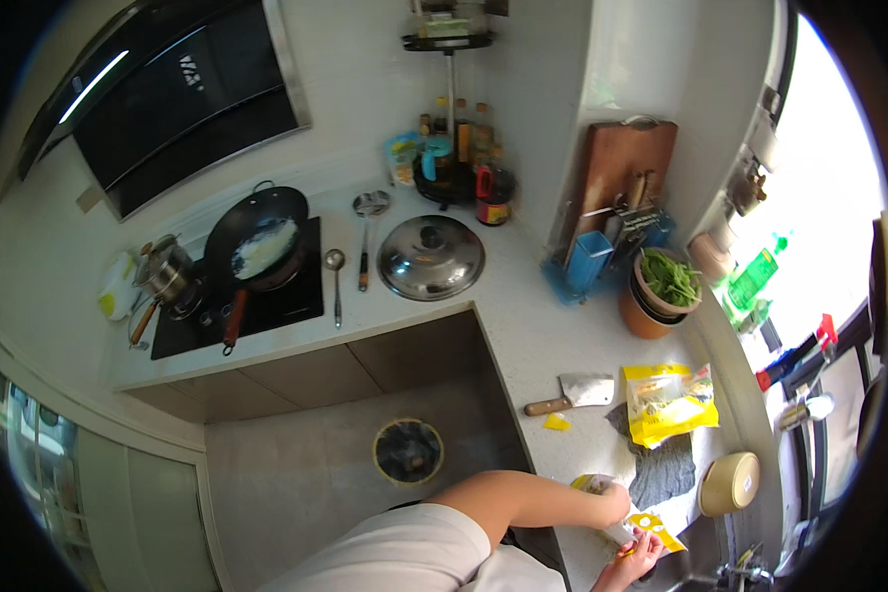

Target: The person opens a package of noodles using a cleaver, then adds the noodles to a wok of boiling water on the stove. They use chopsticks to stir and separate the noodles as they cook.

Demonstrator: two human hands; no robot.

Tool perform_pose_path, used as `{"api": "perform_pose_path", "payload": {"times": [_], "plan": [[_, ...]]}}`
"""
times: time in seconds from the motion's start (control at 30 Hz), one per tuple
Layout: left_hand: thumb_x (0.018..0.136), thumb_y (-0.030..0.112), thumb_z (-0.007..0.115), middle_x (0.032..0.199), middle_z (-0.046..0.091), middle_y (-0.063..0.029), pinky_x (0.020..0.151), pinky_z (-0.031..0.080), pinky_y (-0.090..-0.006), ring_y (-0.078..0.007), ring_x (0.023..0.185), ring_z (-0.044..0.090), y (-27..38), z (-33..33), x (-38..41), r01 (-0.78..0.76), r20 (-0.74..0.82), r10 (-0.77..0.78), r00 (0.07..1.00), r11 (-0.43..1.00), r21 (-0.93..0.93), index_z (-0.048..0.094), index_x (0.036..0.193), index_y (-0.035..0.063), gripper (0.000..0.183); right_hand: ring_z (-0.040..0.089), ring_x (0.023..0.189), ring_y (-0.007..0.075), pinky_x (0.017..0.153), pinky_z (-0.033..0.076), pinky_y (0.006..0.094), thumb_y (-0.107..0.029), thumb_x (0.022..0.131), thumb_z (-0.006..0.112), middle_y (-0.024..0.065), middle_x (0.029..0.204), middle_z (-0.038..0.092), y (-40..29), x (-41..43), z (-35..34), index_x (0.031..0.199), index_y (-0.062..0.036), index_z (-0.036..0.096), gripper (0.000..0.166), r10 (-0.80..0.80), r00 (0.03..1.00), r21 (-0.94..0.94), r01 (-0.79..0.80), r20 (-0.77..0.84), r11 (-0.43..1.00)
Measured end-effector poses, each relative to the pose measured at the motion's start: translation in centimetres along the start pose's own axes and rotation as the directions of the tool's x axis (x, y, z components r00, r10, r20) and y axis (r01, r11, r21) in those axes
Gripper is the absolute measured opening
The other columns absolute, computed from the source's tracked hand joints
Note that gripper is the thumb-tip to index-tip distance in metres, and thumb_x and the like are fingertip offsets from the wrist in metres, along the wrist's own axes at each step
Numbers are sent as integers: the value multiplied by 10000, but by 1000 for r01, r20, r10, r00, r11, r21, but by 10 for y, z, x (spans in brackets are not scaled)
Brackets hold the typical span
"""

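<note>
Both hands are at the counter's front right, on a clear and yellow plastic food packet (pixel 655 527). My left hand (pixel 616 505) grips it from above with bent fingers and hides part of it. My right hand (pixel 640 556) pinches its near side; a small bit of yellow shows at those fingers. Farther back on the counter lies a cleaver (pixel 588 391) with a wooden handle, beside a small yellow plastic scrap (pixel 556 422). A second yellow food packet (pixel 670 411) rests partly over a grey cloth (pixel 662 470).
A sink (pixel 684 566) with a faucet borders my right hand. A beige round container (pixel 729 485) stands by the window. Leafy greens (pixel 668 277) fill a stacked bowl. On the stove (pixel 311 288), a wok (pixel 263 237) holds something pale; a steel lid (pixel 431 257) lies nearby.
</note>
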State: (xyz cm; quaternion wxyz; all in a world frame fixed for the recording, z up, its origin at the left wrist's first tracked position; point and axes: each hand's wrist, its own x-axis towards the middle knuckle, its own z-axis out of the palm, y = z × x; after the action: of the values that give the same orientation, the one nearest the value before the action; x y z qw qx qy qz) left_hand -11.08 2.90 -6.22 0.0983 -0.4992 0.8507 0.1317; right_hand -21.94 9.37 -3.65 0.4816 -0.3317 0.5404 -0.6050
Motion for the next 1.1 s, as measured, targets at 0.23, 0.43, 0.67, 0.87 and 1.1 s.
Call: {"api": "perform_pose_path", "payload": {"times": [0.23,0.43,0.67,0.87,1.1], "plan": [[584,93,638,746,632,-120,638,487,-362,-266,714,616,-26,-10,1,-303,34,314,949,936,-177,658,755,70,174,419,378,61,318,300,159,-50,809,512,91,718,569,-11,-8,37,819,-59,430,82,-9,999,12,9,-33,1000],[629,125,630,890,627,-113,682,486,-343,-245,827,608,-40,-26,-7,-194,156,239,958,946,-259,655,842,85,218,432,388,73,344,342,176,-40,820,507,98,706,559,1,-12,49,809,-54,432,78,-46,996,73,52,-80,996],[713,135,560,882,637,-76,659,495,-332,-211,827,616,-23,-16,-12,-147,40,153,987,981,-128,656,840,85,166,430,384,77,346,356,179,-38,824,506,97,704,558,6,-33,49,812,-51,420,88,-66,986,74,78,-156,994],[690,118,580,879,630,-76,658,493,-349,-230,831,610,-34,-22,-25,-155,80,173,982,970,-188,629,877,84,196,442,401,76,349,353,180,-32,819,512,90,704,561,4,-34,53,816,-52,427,88,-72,975,100,95,-208,991],[674,148,599,911,618,-96,690,480,-360,-250,846,597,-49,-27,-13,-172,214,225,950,956,-239,575,947,100,279,447,417,77,369,353,177,-29,817,516,101,734,570,3,-29,64,819,-47,430,88,-73,983,92,89,-169,992]]}}
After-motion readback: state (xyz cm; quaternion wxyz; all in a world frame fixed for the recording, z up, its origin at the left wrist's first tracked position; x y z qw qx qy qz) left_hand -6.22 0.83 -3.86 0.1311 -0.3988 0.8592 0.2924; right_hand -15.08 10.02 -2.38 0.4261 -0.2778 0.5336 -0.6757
